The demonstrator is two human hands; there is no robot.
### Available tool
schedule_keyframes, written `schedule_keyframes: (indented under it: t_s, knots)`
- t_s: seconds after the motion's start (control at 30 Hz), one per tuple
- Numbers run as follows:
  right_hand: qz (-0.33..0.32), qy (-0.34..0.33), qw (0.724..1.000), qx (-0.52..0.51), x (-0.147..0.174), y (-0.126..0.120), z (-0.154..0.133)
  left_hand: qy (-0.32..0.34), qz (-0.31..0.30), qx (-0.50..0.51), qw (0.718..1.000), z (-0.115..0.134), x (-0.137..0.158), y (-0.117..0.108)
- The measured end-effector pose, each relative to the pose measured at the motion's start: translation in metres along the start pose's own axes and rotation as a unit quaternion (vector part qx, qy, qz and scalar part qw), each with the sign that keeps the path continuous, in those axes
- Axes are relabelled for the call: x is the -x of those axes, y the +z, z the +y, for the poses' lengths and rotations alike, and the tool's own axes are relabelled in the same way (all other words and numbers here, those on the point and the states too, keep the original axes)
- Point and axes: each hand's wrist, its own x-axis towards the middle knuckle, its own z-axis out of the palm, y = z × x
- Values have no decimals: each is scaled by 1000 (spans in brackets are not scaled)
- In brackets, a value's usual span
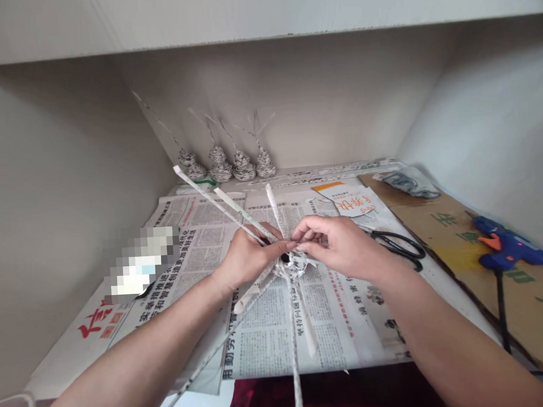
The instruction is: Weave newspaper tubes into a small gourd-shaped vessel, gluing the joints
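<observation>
With fingertips nearly meeting, we see the left hand (pixel 251 253) and right hand (pixel 340 242) pinching a small woven paper piece (pixel 297 265), its rolled strips (pixel 294 342) splaying above printed newspaper (pixel 256 344), near black-handled scissors (pixel 403 245).

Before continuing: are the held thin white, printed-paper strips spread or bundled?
Spread: the paper strips fan in several directions from one centre.

Four woven gourds (pixel 221 168) stand in a row by the back wall (pixel 334 103), above a desk spread with printed newspaper (pixel 256 344). At right, a blue glue gun (pixel 506 249) and a clear bag (pixel 411 184) lie on brown cardboard (pixel 413 217), near black-handled scissors (pixel 421 247) and an orange-and-white card (pixel 351 200). A white cord (pixel 31 403) curves at lower left.
</observation>
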Motion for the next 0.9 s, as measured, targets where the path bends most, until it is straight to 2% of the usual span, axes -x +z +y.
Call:
schedule_keyframes:
  t_s: [0.07,0.2,0.3,0.37,0.4,0.47,0.53,0.57,0.6,0.63,0.7,0.77,0.83,0.9]
  knots:
    - [-9,-16,998,55,1,-6,2,-4,-9,-11,1000,2,1,-1]
    - [32,-113,980,161,-1,-7,6,9,-38,-25,999,5,0,-5]
    - [54,-144,971,182,-3,-1,7,18,-45,-34,998,5,0,-5]
    - [82,-149,972,160,-4,1,4,21,-37,-35,998,3,1,-4]
    - [110,-145,973,139,-3,0,3,20,-29,-33,999,2,1,-3]
    - [208,-117,966,100,-2,-4,0,16,-15,-25,999,0,0,-2]
    - [318,-68,942,79,0,-9,-2,7,-14,-14,1000,-3,-1,-2]
    - [346,-45,934,73,2,-10,-1,3,-13,-8,1000,-5,-3,-3]
    - [346,-24,935,69,3,-11,0,-1,-9,-3,1000,-7,-5,-4]
    - [318,-6,946,65,3,-11,3,-5,-2,3,1000,-9,-6,-4]
    - [220,21,972,81,3,-7,8,-12,20,12,1000,-13,-10,-5]
    - [164,38,978,123,1,-1,12,-11,35,22,999,-17,-12,-5]
    - [169,56,974,140,-2,5,15,-6,41,34,999,-19,-13,-5]
    - [175,73,977,95,-6,9,17,1,36,42,998,-19,-13,-4]
